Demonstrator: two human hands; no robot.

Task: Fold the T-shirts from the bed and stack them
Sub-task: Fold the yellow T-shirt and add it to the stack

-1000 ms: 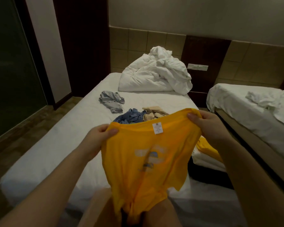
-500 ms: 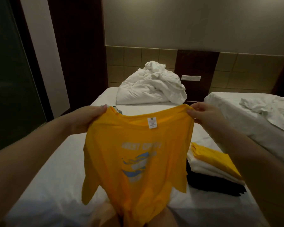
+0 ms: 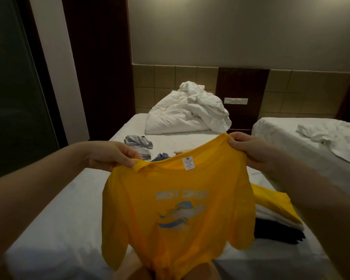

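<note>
Your left hand (image 3: 111, 155) and right hand (image 3: 249, 150), held apart, each pinch a shoulder of the yellow T-shirt (image 3: 178, 215) above the bed (image 3: 69, 209).

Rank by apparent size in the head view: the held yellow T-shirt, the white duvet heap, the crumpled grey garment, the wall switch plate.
1. yellow T-shirt, though nearness to the camera inflates it
2. white duvet heap
3. grey garment
4. switch plate, clearly smallest

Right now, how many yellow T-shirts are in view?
2: held T-shirt between left hand and right hand; folded T-shirt atop the stack. Others may be hidden.
</note>
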